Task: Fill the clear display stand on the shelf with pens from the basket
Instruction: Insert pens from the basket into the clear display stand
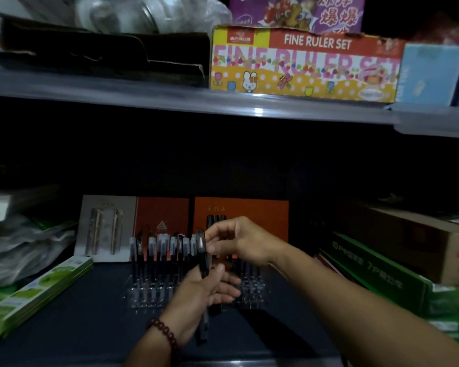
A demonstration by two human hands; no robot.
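The clear display stand (143,295) sits on the dark lower shelf, with several black pens (159,247) upright in its left and middle slots. My left hand (204,295), a bead bracelet on its wrist, grips a bundle of dark pens (203,260) in front of the stand. My right hand (239,242) reaches in from the right and pinches the top of one pen of that bundle with its fingertips. The stand's right side is partly hidden behind my hands. The basket is not in view.
Orange pen boxes (249,210) and a grey pen card (104,226) stand behind the stand. Green flat packs (37,290) lie at left, green and brown boxes (376,266) at right. The upper shelf edge (196,102) carries a ruler set box (302,62).
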